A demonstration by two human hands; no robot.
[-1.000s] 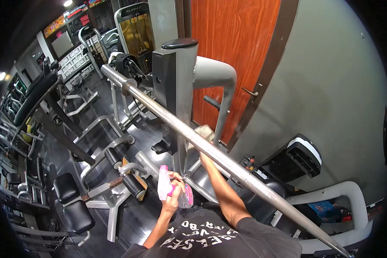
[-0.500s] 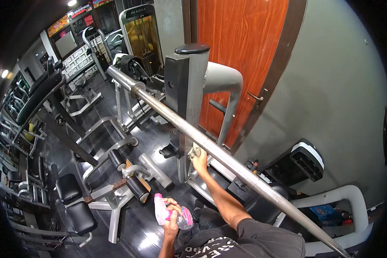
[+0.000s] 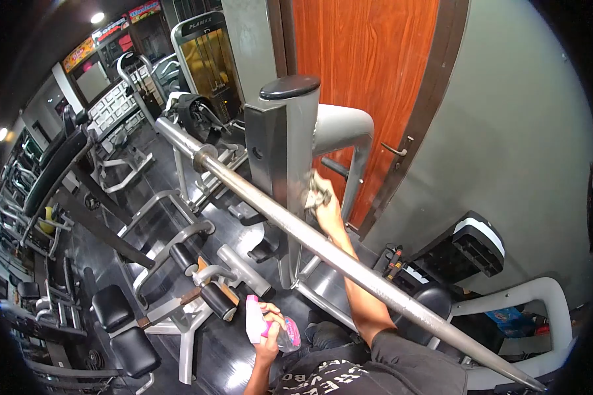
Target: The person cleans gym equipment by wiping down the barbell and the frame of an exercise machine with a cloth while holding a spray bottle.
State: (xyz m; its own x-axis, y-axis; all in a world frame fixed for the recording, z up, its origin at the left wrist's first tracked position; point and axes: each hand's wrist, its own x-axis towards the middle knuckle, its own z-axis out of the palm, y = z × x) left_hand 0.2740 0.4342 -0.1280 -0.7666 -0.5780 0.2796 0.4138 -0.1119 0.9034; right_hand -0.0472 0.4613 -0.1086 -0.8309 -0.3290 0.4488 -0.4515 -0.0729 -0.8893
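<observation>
A pink and white spray bottle [image 3: 255, 320] is gripped in my left hand [image 3: 271, 331], low in the view near my body. My right hand [image 3: 325, 208] is closed around a light-coloured cloth [image 3: 317, 193] and presses it to the side of the grey rack post [image 3: 298, 141]. The right forearm passes beneath a long metal barbell [image 3: 277, 209], which slants from upper left to lower right across the front of the post. Part of the cloth is hidden by my fingers.
Behind the rack stands a reddish wooden door [image 3: 366, 59] with a metal handle. A bench with black pads [image 3: 135, 352] and foam rollers is at left. A black and white machine part [image 3: 464, 250] leans by the grey wall. Several gym machines fill the far left.
My right hand has moved up along the post with the cloth, from below the barbell to above it. The left hand still holds the spray bottle; the whole view has shifted slightly.
</observation>
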